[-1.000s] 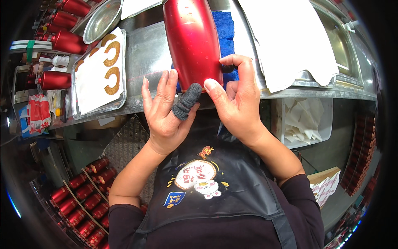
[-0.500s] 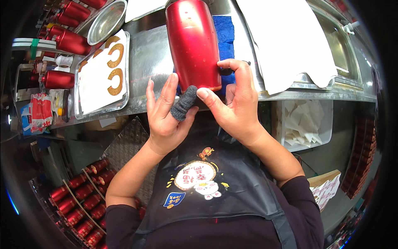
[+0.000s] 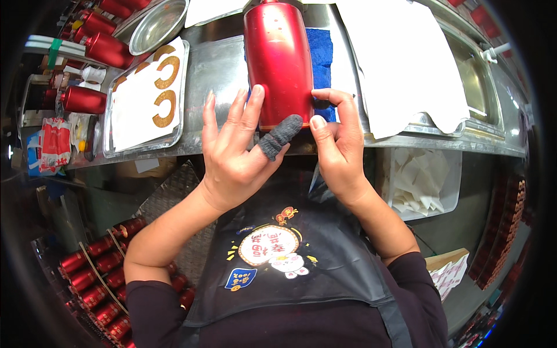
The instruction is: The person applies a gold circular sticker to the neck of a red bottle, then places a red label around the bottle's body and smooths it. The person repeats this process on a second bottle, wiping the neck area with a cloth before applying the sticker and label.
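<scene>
A shiny red bottle (image 3: 279,64) lies lengthwise on a blue towel (image 3: 322,55), its wide base toward me with a thin orange-gold rim. My left hand (image 3: 238,142) is open at the left of the base, two fingertips against the bottle's side. A dark grey knitted finger cover (image 3: 279,138) sits on its index finger, which stretches across the base rim. My right hand (image 3: 341,136) is at the lower right of the bottle. Its index fingertip meets the bottle's side; the thumb, apart from it, is close to the base corner. Its other fingers curl partly out of sight.
At left, a tray (image 3: 183,107) bears white paper with gold C-shaped pieces (image 3: 165,108); a metal bowl (image 3: 158,32) stands behind. White paper (image 3: 406,64) covers the right counter. Below is a clear bin (image 3: 454,180) of paper scraps. Red bottles (image 3: 83,100) stand left; more fill racks below.
My left hand has slid its covered finger rightward along the base, its other fingertips now at the bottle's side. My right thumb has moved away from that finger toward the base corner.
</scene>
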Motion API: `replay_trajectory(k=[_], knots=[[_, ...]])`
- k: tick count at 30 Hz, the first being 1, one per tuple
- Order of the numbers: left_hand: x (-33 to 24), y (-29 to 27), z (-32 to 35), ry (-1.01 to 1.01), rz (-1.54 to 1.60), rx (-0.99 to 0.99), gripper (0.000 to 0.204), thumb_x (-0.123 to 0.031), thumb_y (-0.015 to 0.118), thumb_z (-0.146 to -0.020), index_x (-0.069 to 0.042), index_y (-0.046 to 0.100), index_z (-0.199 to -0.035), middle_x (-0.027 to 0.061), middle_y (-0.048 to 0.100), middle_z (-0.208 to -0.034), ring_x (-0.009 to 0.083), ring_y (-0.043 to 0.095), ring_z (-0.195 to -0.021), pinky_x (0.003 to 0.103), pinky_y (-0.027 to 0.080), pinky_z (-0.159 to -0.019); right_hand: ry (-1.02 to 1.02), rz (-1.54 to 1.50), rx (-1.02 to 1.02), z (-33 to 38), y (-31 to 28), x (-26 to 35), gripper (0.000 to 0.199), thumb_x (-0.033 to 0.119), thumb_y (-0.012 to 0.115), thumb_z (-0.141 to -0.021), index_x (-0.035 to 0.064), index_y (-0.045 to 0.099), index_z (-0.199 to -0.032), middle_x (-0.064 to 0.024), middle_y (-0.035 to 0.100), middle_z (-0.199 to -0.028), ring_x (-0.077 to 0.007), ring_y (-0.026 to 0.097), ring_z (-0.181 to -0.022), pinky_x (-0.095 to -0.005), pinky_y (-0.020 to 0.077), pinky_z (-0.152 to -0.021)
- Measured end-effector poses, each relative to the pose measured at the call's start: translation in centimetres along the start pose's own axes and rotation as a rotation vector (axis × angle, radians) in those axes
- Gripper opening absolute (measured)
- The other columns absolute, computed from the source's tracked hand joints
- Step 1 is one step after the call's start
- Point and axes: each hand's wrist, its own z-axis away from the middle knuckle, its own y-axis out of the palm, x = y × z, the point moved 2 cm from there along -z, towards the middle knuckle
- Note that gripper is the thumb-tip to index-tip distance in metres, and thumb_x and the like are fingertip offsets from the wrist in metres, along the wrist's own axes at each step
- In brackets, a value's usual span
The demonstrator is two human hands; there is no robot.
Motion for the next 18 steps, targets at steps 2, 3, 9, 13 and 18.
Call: replay_trajectory(k=[2, 3, 9, 13, 18], knots=[[0.1, 0.0, -0.3, 0.037, -0.035, -0.012, 0.037, -0.021, 0.080, -0.072, -0.017, 0.077, -0.109, 0.0248, 0.053, -0.147, 0.0449, 0.061, -0.124, 0.070, 0.031, -0.108, 0.045, -0.080, 0.028, 0.3, -0.3, 0.0, 0.031, 0.000, 0.052, -0.099, -0.0016, 0.055, -0.130, -0.0109, 0.059, -0.118, -0.0123, 0.063, -0.085, -0.0254, 0.0513, -0.074], [0.1, 0.0, -0.6, 0.053, -0.061, 0.000, 0.035, -0.023, 0.079, -0.072, -0.018, 0.077, -0.107, 0.0242, 0.054, -0.147, 0.0448, 0.061, -0.123, 0.070, 0.032, -0.108, 0.030, -0.081, 0.028, 0.4, -0.6, 0.1, 0.031, -0.001, 0.051, -0.100, -0.0015, 0.056, -0.130, -0.0099, 0.059, -0.119, -0.0116, 0.062, -0.085, -0.0250, 0.0510, -0.074], [-1.1, 1.1, -2.3, 0.151, -0.097, -0.024, 0.016, -0.023, 0.066, -0.071, -0.007, 0.070, -0.071, 0.0227, 0.059, -0.141, 0.0500, 0.048, -0.135, 0.077, 0.024, -0.110, 0.039, 0.027, 0.009, 1.2, -1.7, 0.0, 0.032, -0.002, 0.049, -0.100, 0.0002, 0.057, -0.131, -0.0060, 0.060, -0.120, -0.0055, 0.053, -0.085, -0.0194, 0.0432, -0.073], [-2.7, 1.6, -1.6, 0.090, 0.002, -0.061, 0.013, -0.018, 0.067, -0.070, -0.006, 0.067, -0.065, 0.0154, 0.056, -0.148, 0.0480, 0.034, -0.147, 0.075, 0.010, -0.115, 0.117, 0.043, -0.086, 2.0, -2.9, 0.1, 0.031, -0.004, 0.050, -0.097, -0.0009, 0.060, -0.127, -0.0067, 0.063, -0.113, -0.0063, 0.055, -0.081, -0.0215, 0.0460, -0.071], [-1.0, -0.5, 2.0, -0.043, 0.103, -0.077, 0.049, -0.006, 0.082, -0.075, -0.007, 0.073, -0.123, 0.0251, 0.043, -0.157, 0.0439, 0.036, -0.148, 0.063, 0.013, -0.120, -0.101, 0.224, 0.005, 4.0, -3.1, 0.8, 0.030, -0.002, 0.057, -0.096, -0.0001, 0.061, -0.125, -0.0054, 0.064, -0.092, -0.0075, 0.049, -0.059, -0.0246, 0.0428, -0.058]])
